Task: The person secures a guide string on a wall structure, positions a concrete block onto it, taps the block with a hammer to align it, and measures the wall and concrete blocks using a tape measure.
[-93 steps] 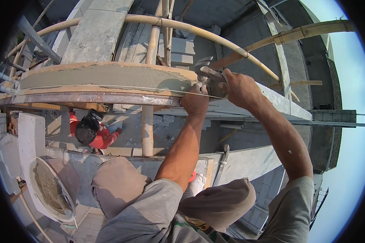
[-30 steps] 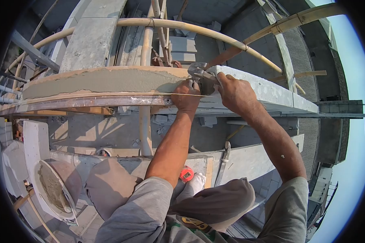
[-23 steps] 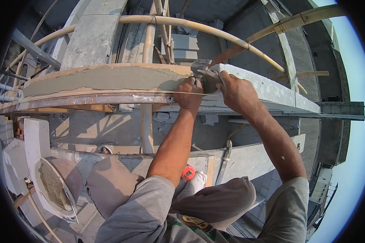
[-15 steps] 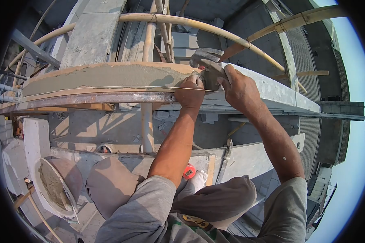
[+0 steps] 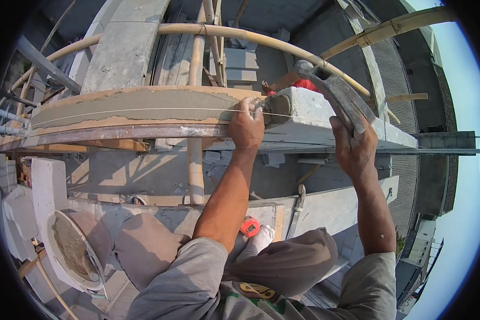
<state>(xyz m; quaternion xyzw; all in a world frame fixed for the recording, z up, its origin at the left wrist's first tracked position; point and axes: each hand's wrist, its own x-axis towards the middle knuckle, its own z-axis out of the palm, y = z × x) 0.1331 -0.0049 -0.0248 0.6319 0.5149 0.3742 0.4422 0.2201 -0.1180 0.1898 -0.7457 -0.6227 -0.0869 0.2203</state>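
Near the pale block (image 5: 310,109), the right hand (image 5: 356,148) is clamped on a hammer (image 5: 338,92). At the wet mortar's (image 5: 144,108) end, the left hand's (image 5: 246,127) fingers are together by the string (image 5: 170,109), contents hidden; those fingertips best stay clear of any blow.

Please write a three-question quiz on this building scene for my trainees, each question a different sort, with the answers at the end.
1. Multiple choice: which tool is in the person's right hand?
A) a trowel
B) a hammer
C) a saw

2. True or false: the red tape measure lies beside the foot in white.

3. Fill in the missing word: a thin pale ____ runs lengthwise above the long strip of grey mortar.

Key: 1. B; 2. true; 3. string.
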